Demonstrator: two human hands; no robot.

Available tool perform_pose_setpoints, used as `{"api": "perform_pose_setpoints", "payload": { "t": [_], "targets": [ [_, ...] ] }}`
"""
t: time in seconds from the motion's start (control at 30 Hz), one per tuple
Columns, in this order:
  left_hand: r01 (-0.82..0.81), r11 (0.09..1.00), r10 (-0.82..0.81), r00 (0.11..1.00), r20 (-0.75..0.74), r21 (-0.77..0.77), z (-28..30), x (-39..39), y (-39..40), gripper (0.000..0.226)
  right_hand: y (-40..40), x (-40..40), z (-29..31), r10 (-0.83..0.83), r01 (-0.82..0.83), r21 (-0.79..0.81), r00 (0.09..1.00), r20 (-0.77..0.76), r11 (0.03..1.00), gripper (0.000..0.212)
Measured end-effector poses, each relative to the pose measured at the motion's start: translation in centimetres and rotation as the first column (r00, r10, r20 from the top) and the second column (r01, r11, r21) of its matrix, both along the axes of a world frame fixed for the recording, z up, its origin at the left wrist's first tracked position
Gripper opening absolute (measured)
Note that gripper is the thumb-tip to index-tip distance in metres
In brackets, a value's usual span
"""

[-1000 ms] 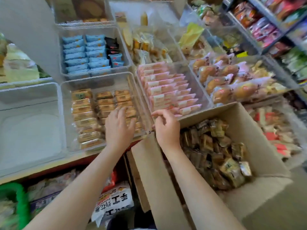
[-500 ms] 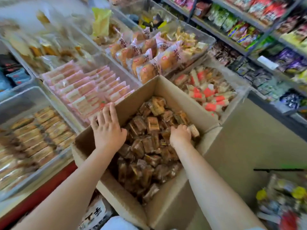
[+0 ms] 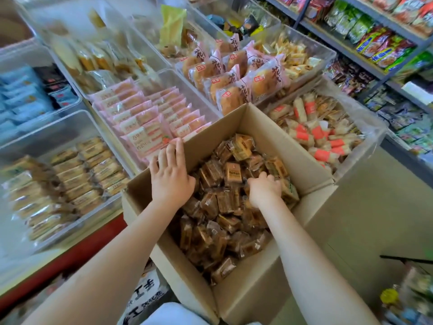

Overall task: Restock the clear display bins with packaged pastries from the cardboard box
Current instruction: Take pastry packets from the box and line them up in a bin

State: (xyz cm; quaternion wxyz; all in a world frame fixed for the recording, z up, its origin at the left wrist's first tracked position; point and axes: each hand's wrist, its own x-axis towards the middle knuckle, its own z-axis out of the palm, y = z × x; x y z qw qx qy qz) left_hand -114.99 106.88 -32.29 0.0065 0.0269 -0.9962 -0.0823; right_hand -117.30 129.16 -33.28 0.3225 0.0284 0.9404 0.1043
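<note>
Shop counter, head view. Cardboard box [image 3: 255, 285], centre-bottom of frame, open, full of brown packaged pastries [image 3: 220, 207]. Left hand [image 3: 172, 178] flat, fingers straight, resting on box's upper-left wall. Right hand [image 3: 264, 190] curled, grasping pastries inside box, centre-right. Clear display bin [image 3: 70, 123], left, w/ matching brown packs in rows; pink-wrapped cakes [image 3: 150, 118] in bin above box. Snack shelves [image 3: 386, 43], upper right.

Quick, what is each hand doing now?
Left hand: open, fingers straight on the brown cardboard box rim.
Right hand: curled round brown packaged pastries.
</note>
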Motion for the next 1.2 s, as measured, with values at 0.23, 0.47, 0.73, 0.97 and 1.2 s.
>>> {"api": "perform_pose_setpoints", "payload": {
  "t": [0.23, 0.47, 0.73, 0.97, 1.2],
  "targets": [
    [-0.129, 0.729, 0.090, 0.992, 0.092, 0.673, 5.2, 1.1, -1.8, 0.040, -3.5, 0.0, 6.7, -0.201, 0.285, -0.850, 0.956, 0.216, 0.443, 0.028],
    [-0.300, 0.107, 0.268, 0.927, 0.263, 0.948, 7.7, 3.7, -8.6, 0.028, -13.4, -0.2, 9.4, -0.119, 0.298, -0.944, 0.952, 0.282, 0.143, 0.041],
    [-0.351, 0.097, 0.610, 0.760, 0.223, 0.931, 5.6, 6.8, -23.1, 0.016, -29.5, -0.4, 9.0, -0.047, 0.172, -0.975, 0.985, 0.167, 0.143, 0.012],
    [-0.541, 0.764, 0.551, 0.831, 0.082, 0.350, -1.6, 6.0, -35.6, 0.039, -41.8, -2.9, 2.7, -0.110, 0.118, -0.959, 0.990, 0.092, 0.258, 0.026],
    [-0.385, 0.922, 0.386, 0.914, 0.126, -0.030, -6.1, 1.6, -39.7, 0.055, -43.2, -4.1, -0.9, -0.117, 0.064, -0.925, 0.993, 0.022, 0.374, 0.041]
  ]
}}
